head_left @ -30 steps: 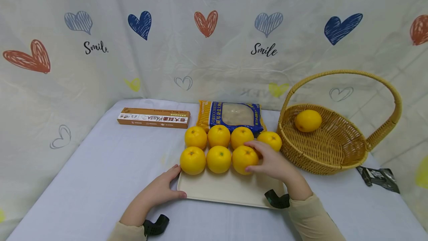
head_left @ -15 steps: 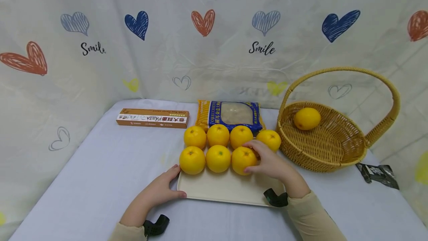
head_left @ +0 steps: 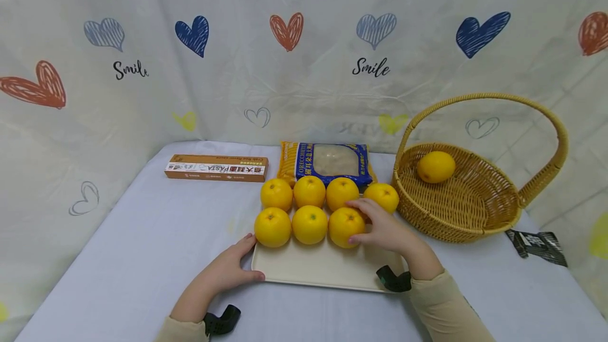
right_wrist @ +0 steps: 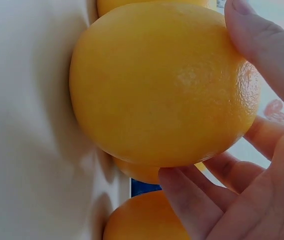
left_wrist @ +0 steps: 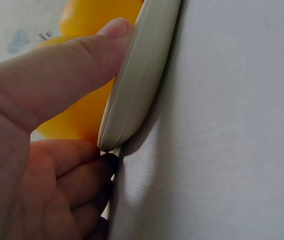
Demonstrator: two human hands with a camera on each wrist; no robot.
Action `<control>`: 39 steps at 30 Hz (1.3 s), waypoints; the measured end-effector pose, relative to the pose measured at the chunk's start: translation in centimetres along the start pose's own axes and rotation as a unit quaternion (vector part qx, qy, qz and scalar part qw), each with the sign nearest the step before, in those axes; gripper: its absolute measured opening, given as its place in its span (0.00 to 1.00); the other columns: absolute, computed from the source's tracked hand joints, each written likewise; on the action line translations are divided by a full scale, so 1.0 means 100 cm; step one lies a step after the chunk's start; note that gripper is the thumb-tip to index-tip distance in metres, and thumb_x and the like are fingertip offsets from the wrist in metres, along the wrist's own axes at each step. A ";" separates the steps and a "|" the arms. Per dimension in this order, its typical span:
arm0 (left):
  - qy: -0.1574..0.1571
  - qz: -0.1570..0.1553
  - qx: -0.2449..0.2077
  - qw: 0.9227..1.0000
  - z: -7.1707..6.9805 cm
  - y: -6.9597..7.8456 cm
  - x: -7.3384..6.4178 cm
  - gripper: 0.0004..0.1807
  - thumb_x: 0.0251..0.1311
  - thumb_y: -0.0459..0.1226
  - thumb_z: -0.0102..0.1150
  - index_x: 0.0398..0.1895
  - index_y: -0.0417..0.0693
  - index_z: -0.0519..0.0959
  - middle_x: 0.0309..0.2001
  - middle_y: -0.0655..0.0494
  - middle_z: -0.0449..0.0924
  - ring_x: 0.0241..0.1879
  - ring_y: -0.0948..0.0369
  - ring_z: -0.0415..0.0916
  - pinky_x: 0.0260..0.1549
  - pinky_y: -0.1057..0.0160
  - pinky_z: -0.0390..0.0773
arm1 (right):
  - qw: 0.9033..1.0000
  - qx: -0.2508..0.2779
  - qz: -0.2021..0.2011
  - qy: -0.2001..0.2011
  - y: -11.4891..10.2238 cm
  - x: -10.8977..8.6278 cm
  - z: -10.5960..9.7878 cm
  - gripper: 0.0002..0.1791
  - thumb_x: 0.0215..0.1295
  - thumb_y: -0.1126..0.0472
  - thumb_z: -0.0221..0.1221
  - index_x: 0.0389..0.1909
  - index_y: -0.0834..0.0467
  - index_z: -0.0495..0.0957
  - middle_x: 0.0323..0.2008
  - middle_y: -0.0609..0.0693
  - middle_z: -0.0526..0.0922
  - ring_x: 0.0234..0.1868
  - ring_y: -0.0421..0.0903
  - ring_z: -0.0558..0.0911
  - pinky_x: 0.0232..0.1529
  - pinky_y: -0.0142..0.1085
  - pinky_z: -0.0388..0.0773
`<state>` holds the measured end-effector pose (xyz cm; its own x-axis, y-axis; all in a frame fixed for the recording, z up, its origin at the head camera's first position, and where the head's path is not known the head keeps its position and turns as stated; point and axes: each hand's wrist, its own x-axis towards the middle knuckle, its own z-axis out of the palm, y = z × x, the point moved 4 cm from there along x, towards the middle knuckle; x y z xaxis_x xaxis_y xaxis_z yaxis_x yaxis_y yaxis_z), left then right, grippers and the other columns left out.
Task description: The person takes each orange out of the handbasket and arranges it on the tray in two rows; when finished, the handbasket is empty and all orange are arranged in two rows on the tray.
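Several yellow-orange oranges stand in two rows on a cream rectangular tray [head_left: 313,271]. My right hand [head_left: 382,231] grips the right orange [head_left: 347,227] of the front row, with thumb and fingers curved round its right side. In the right wrist view the same orange [right_wrist: 161,85] rests on the tray, the thumb and fingers spread about it. My left hand [head_left: 228,268] holds the tray's front left corner. The left wrist view shows its thumb [left_wrist: 77,65] along the rim and its other fingers bent at the corner. Another orange [head_left: 381,197] lies at the back right, partly behind my right hand.
A wicker basket [head_left: 456,226] with a tall handle stands at the right, one orange [head_left: 436,167] inside. Behind the tray lies a blue and yellow pasta bag [head_left: 328,162]. A brown pasta box [head_left: 217,167] is at the back left, a black wrapper [head_left: 539,247] at the right.
The head view has shifted slightly. Both hands keep their places at the tray and the front right orange.
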<state>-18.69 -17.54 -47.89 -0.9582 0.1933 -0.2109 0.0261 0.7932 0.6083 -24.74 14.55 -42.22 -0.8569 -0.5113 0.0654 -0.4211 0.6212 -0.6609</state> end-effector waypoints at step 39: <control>-0.004 -0.005 0.000 1.000 0.001 -0.001 0.001 0.54 0.35 0.59 0.68 0.68 0.48 0.58 0.69 0.48 0.54 0.68 0.48 0.52 0.63 0.44 0.55 | 0.971 -0.128 0.165 0.116 0.097 -0.039 -0.127 0.45 0.62 0.42 0.51 0.67 0.69 0.45 0.63 0.78 0.46 0.61 0.74 0.53 0.54 0.68 0.54</control>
<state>-18.72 -17.56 -48.04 -0.9562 0.1895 -0.2230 0.0160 0.7947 0.6068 -29.23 30.13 -39.42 -0.9893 -0.1291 0.0677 -0.1457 0.8710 -0.4692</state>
